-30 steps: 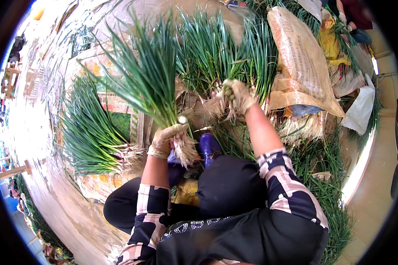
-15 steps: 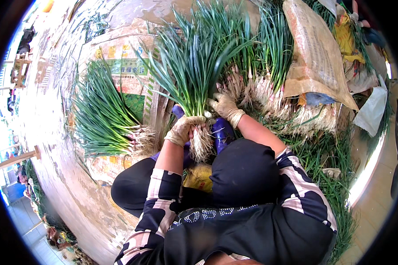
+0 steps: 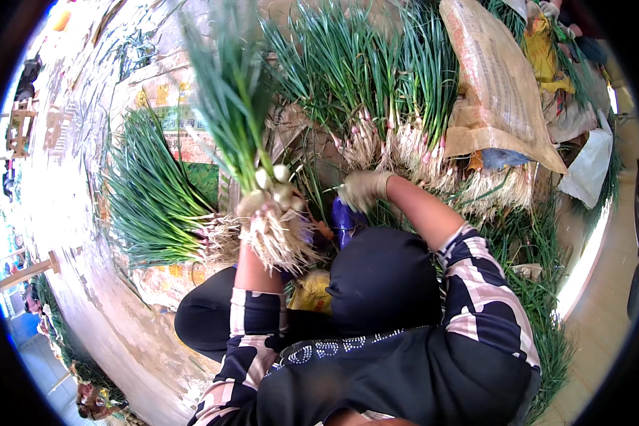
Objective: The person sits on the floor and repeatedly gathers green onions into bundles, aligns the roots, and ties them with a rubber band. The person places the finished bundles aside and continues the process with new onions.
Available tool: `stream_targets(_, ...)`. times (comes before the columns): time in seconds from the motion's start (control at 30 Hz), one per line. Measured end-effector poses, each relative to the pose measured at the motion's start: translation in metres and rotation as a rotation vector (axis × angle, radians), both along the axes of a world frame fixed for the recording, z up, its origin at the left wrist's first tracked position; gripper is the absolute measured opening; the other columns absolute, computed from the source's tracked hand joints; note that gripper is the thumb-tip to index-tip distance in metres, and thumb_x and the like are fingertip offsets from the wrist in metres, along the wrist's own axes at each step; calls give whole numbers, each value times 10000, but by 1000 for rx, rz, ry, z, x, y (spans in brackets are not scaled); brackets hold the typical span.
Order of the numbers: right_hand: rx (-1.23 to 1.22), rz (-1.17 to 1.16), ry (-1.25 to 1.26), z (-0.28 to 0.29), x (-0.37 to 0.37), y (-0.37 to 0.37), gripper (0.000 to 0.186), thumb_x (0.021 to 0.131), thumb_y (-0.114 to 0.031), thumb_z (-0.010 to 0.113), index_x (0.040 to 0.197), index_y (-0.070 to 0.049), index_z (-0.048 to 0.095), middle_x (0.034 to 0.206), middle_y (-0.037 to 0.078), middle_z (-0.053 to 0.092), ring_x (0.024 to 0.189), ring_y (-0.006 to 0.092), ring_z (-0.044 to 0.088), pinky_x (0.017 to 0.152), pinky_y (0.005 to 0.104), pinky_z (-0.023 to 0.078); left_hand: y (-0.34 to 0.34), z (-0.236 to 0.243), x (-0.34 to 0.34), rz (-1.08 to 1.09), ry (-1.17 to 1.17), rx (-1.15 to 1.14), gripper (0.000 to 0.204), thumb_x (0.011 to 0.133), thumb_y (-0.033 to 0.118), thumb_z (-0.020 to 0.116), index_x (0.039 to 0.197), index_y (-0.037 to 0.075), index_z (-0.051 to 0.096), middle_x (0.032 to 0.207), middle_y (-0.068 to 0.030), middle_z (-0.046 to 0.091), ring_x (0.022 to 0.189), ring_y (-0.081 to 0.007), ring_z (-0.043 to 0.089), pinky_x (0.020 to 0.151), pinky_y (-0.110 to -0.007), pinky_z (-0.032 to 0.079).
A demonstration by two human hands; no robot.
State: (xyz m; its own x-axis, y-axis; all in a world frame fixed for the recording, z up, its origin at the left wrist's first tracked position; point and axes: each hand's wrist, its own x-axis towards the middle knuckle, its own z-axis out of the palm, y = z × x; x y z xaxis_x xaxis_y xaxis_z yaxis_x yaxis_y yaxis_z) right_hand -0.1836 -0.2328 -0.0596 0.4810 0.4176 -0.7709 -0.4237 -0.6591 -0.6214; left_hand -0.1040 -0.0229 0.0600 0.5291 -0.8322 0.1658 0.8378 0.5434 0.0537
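My gloved left hand (image 3: pixel 264 199) grips a bunch of green onions (image 3: pixel 238 117), leaves upward and blurred, pale roots hanging over the wrist. My gloved right hand (image 3: pixel 358 190) is apart from that bunch, just above a purple boot (image 3: pixel 348 224); its fingers are smeared by motion. A row of onion bunches (image 3: pixel 366 71) lies beyond my hands with roots toward me. Another pile of green onions (image 3: pixel 149 199) lies to the left, its roots pointing right.
A tan woven sack (image 3: pixel 497 92) lies at upper right, with a white sheet (image 3: pixel 586 160) beside it. Loose green leaves (image 3: pixel 518 355) cover the ground to my right. Another person's gloved hand (image 3: pixel 549 10) shows at top right. A wooden post (image 3: pixel 28 270) stands at far left.
My left hand's bunch has swung leftward since half a second ago and is now blurred. My right hand came down from the row to beside that bunch, and is now separated from it.
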Motion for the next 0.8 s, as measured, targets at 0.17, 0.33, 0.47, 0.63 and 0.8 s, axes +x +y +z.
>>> stream_targets(0.17,-512,-1001,-367,33,-2,-65,268,918,-257,416,931,-28,555,773,85,580,621,151,545,619,273,466,35,-31,30,181,56,154,558,806,123,497,1331,75,314,1360,-233,286,1071,-240,495,813,-426,480)
stream_targets(0.33,-837,-733,-85,-12,24,-104,295,814,-292,539,950,-45,625,1072,191,579,978,335,569,831,389,455,24,-59,9,40,331,351,484,815,102,486,1267,-9,354,992,-158,553,817,-231,600,770,-420,502)
stream_targets(0.47,-897,-822,-198,19,18,-104,298,765,-300,585,949,-66,604,980,187,604,857,326,600,769,382,454,26,-59,0,-23,183,432,506,785,124,544,1237,-33,378,1026,-207,553,886,-303,594,777,-476,504)
stream_targets(0.63,225,-1685,-561,52,-13,-69,281,738,-138,626,965,-10,522,882,139,616,638,128,573,505,250,465,15,-31,-9,-40,-38,484,520,759,187,612,1204,-8,427,1227,-311,399,1105,-415,460,808,-487,492)
stream_targets(0.8,902,-1679,-325,71,-33,-16,334,744,-80,657,1023,-55,475,862,73,578,625,90,573,364,157,399,-5,-21,-19,-49,-19,436,445,763,178,591,1158,6,479,1249,-275,405,1128,-372,441,888,-492,422)
